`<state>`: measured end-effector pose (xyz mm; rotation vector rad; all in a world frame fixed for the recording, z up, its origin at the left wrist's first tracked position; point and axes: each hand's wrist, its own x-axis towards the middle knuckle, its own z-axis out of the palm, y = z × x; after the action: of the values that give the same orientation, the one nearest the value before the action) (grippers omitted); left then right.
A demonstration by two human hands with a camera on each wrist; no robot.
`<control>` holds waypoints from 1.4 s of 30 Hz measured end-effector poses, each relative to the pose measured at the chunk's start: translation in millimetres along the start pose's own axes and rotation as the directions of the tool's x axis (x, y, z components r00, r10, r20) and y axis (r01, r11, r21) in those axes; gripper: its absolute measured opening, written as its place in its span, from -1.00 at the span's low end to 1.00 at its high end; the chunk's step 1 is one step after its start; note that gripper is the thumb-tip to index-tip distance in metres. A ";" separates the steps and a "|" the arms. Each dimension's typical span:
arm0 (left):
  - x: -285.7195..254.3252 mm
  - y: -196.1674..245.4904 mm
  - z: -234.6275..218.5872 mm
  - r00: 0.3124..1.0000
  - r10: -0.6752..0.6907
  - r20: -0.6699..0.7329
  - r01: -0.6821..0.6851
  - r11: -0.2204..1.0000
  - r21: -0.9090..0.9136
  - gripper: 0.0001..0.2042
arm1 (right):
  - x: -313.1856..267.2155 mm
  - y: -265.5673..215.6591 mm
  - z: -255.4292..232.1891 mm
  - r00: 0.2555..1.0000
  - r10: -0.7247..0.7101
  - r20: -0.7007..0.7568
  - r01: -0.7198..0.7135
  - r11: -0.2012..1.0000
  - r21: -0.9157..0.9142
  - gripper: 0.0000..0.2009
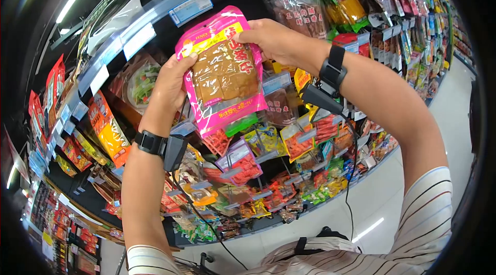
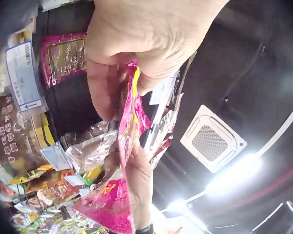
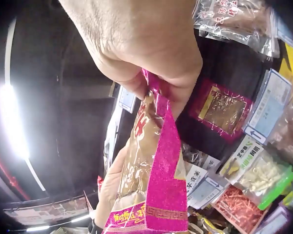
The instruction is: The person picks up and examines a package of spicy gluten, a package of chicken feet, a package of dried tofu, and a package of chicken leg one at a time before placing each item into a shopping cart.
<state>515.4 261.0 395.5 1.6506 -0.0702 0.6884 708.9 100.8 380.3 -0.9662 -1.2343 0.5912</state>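
Note:
A pink snack packet (image 1: 225,76) with a clear window over brown, pressed slabs is held up before the shelves, its printed front toward the head camera. My left hand (image 1: 169,81) grips its left edge, thumb on the front. At the upper right edge my right hand (image 1: 263,40) pinches it, thumb also on the front. Both wrist views show the packet nearly edge-on, with the left hand's (image 2: 141,44) and right hand's (image 3: 141,48) fingers behind it. Another pink-bordered packet (image 3: 223,111) hangs behind it on the rack.
A curved rack of hanging snack bags fills the view, with blue-white price tags (image 1: 191,9) along the shelf edge. A clear bag of dark meat (image 1: 297,9) hangs right of the packet, an orange bag (image 1: 108,128) at left. Pale floor (image 1: 372,192) lies below.

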 end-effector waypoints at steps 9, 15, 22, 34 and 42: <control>48.3 3.4 -9.1 0.992 0.024 -0.121 -0.010 0.993 0.116 -0.68 | 33.6 8.2 -33.8 0.993 -0.055 0.109 0.061 0.997 -0.049 -0.71; 61.9 6.3 7.0 0.973 0.063 -0.220 -0.018 0.979 0.203 -0.79 | 41.3 14.1 -52.5 0.987 -0.072 0.143 0.078 0.996 -0.038 -0.74; 66.8 4.4 8.7 0.933 0.218 -0.285 -0.130 0.946 0.297 -0.86 | 50.1 14.5 -62.9 0.985 -0.047 0.168 0.052 0.998 -0.026 -0.76; 74.4 9.6 4.3 0.899 0.316 -0.303 -0.255 0.941 0.224 -0.81 | 77.8 9.9 -60.6 0.976 -0.106 0.190 0.130 0.984 -0.121 -0.73; 82.8 16.6 -6.9 0.892 0.297 -0.340 -0.236 0.949 0.209 -0.80 | 85.7 8.1 -58.5 0.979 -0.107 0.172 0.129 0.984 -0.123 -0.70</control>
<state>573.5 291.2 449.3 1.6551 0.0308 1.2356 788.4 158.4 414.8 -0.9617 -1.4836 0.5073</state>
